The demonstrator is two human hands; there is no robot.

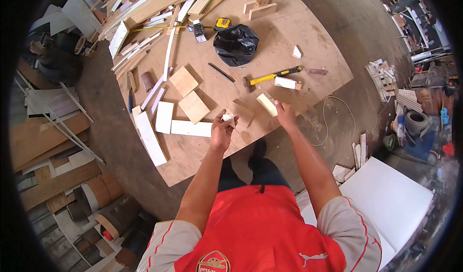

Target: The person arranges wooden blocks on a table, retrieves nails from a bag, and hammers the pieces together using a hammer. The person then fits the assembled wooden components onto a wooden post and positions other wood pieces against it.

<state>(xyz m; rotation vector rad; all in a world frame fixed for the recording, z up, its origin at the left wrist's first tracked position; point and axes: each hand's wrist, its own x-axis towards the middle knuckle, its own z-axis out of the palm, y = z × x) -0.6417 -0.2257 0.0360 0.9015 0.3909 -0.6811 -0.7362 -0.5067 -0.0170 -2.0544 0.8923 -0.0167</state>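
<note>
My left hand [222, 133] is closed around a small whitish piece [229, 119], its kind unclear, over the near edge of the table. Gripped at its near end by my right hand [285, 115] is a pale wooden block [266, 103]. Between the hands lies a brownish flat piece [243, 114] on the tabletop. Beyond the right hand are a hammer [270, 77] with a yellow and black handle and a small white block [288, 83]. Two square wooden pieces [184, 81] and a white L of boards [190, 128] lie to the left.
A black plastic bag [236, 45], a yellow tape measure [223, 23] and a dark pen-like stick [221, 72] are on the plywood table [308, 31]. Wood strips [169, 50] crowd its far left. A cord [325, 122] runs over the floor at right.
</note>
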